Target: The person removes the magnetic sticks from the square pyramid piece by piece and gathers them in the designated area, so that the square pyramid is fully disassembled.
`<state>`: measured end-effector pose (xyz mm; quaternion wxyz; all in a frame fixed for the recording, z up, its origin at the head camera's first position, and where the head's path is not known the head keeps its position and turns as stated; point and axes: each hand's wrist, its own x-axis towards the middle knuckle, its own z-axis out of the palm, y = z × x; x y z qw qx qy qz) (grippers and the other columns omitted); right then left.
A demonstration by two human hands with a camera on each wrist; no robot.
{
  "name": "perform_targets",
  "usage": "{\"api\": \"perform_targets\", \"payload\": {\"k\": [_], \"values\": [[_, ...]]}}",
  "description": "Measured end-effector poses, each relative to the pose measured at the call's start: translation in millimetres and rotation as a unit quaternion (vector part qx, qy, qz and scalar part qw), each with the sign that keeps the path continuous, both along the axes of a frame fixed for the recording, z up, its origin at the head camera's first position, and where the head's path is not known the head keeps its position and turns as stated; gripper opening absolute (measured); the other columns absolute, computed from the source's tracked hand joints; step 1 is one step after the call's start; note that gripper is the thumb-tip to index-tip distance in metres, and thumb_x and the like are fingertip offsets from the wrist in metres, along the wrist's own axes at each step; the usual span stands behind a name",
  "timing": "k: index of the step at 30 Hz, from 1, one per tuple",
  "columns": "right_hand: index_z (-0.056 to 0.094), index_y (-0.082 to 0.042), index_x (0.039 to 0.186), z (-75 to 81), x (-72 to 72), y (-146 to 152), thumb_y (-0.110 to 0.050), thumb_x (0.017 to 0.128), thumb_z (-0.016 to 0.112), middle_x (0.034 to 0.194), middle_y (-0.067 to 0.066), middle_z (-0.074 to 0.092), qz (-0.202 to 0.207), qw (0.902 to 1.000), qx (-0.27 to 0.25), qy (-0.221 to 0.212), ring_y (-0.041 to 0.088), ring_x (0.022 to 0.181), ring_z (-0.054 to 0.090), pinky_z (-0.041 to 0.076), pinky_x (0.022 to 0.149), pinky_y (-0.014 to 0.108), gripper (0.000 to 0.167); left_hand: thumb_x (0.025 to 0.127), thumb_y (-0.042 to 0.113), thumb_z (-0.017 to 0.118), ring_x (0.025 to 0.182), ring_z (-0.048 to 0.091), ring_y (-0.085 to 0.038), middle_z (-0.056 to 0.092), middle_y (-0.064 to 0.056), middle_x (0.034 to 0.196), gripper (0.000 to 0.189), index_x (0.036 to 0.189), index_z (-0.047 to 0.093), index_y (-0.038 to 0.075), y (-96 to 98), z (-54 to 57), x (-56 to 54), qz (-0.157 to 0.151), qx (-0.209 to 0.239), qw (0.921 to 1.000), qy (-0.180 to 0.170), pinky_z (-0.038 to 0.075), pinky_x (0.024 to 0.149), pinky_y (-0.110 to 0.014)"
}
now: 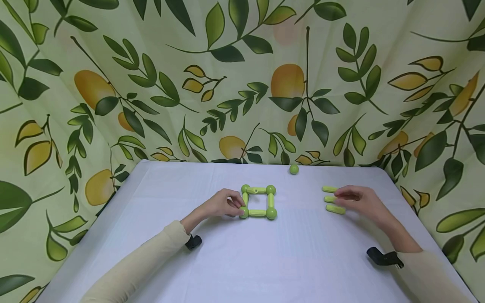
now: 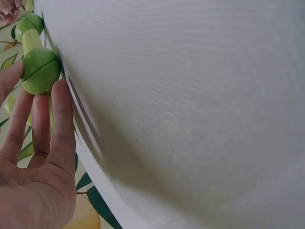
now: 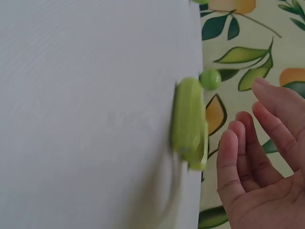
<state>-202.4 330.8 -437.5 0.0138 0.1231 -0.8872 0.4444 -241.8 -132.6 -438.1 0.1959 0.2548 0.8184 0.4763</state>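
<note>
Your R hand [image 1: 360,202] is at the R ends of three loose green rods [image 1: 335,209], thumb & fingers parted, w/ nothing held; the R wrist view shows a gap btwn fingertips & rods. The rods lie just L of that grip, approx. parallel, long axes L–R. R hand is much nearer them than L.

Your L hand [image 1: 225,203] pinches the near-L corner ball [image 2: 40,70] of a square green frame [image 1: 257,213], well L of the rods.

Surface: table [image 1: 295,261] w/ white cover. Loose green ball [image 1: 294,169] nr. its far edge. Leaf-&-fruit cloth [image 1: 250,59] hangs behind & both sides.
</note>
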Motion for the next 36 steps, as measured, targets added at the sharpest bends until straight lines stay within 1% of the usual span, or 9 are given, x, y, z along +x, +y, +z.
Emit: {"api": "perform_targets", "payload": {"k": [2,4,9,11,14,19,26,30,36], "values": [[0.071,0.001,0.117,3.4,-2.0,-9,-0.022,0.093,0.079,0.111,0.014,0.071,0.004,1.0,-0.008,-0.002,0.011,0.096,0.065,0.051,0.079,0.018,0.035,0.083,0.001,0.082,0.079,0.064,-0.019,0.066,-0.006,0.089,0.016,0.097,0.073,-0.001,0.1,-0.9,-1.1,0.001,-0.001,1.0,-0.007,0.059,0.07,-0.034],[0.07,0.003,0.118,11.4,-1.0,-23,-0.019,0.093,0.078,0.111,0.016,0.07,0.012,0.9998,-0.013,-0.008,0.015,0.097,0.066,0.051,0.08,0.018,0.034,0.083,0.0,0.083,0.078,0.063,-0.018,0.066,-0.006,0.089,0.016,0.096,0.073,0.0,0.0,-1.4,-2.3,0.002,-0.005,0.9999,-0.011,0.059,0.068,-0.033],[0.07,0.005,0.116,13.0,-9.9,-46,-0.019,0.092,0.079,0.109,0.015,0.071,0.031,0.9987,-0.037,-0.014,0.02,0.097,0.066,0.053,0.081,0.021,0.035,0.084,0.002,0.083,0.078,0.062,-0.016,0.066,-0.004,0.088,0.016,0.095,0.073,0.002,1.3,0.7,-4.3,0.004,-0.018,0.9997,-0.013,0.058,0.066,-0.031],[0.071,0.003,0.115,7.2,-17.1,-52,-0.022,0.091,0.081,0.109,0.013,0.071,0.04,0.9979,-0.049,-0.015,0.02,0.097,0.066,0.054,0.08,0.023,0.037,0.083,0.002,0.083,0.078,0.062,-0.016,0.066,-0.004,0.088,0.016,0.095,0.073,0.002,1.7,0.6,-4.8,0.006,-0.019,0.9997,-0.014,0.058,0.066,-0.031],[0.071,0.004,0.115,6.9,-22.9,-68,-0.021,0.091,0.081,0.11,0.015,0.071,0.053,0.9968,-0.057,-0.015,0.022,0.098,0.067,0.054,0.081,0.024,0.036,0.083,0.003,0.084,0.078,0.062,-0.016,0.067,-0.003,0.088,0.015,0.095,0.073,0.003,1.3,-0.3,-4.9,0.011,-0.022,0.9996,-0.017,0.057,0.066,-0.029],[0.07,0.005,0.115,5.3,-33.2,-94,-0.019,0.09,0.081,0.111,0.019,0.07,0.077,0.994,-0.075,-0.024,0.024,0.098,0.066,0.054,0.083,0.026,0.036,0.083,0.003,0.084,0.077,0.062,-0.016,0.066,-0.004,0.088,0.016,0.095,0.073,0.002,2.2,2.1,-3.7,0.016,-0.024,0.9994,-0.019,0.057,0.066,-0.03],[0.07,0.006,0.115,1.9,-45.1,-132,-0.013,0.089,0.081,0.113,0.023,0.068,0.131,0.9841,-0.115,-0.033,0.024,0.096,0.067,0.055,0.081,0.026,0.034,0.082,0.001,0.085,0.076,0.063,-0.015,0.067,-0.002,0.086,0.016,0.093,0.073,0.003,4.0,5.3,-2.9,0.021,-0.038,0.999,-0.013,0.056,0.065,-0.029],[0.071,0.005,0.113,-0.3,-50.2,-154,-0.01,0.088,0.081,0.111,0.02,0.069,0.16,0.9777,-0.132,-0.03,0.026,0.097,0.067,0.055,0.082,0.027,0.031,0.082,0.002,0.085,0.076,0.062,-0.015,0.067,-0.001,0.086,0.015,0.092,0.074,0.003,4.6,6.8,-2.4,0.023,-0.041,0.9988,-0.015,0.055,0.064,-0.028],[0.072,0.001,0.113,-3.6,-55.9,-186,-0.006,0.088,0.081,0.11,0.013,0.07,0.175,0.9733,-0.143,-0.041,0.027,0.098,0.067,0.055,0.084,0.028,0.028,0.082,0.003,0.085,0.075,0.062,-0.015,0.068,0.0,0.085,0.014,0.091,0.074,0.005,5.3,8.7,-2.0,0.026,-0.046,0.9985,-0.012,0.054,0.064,-0.028]]}}
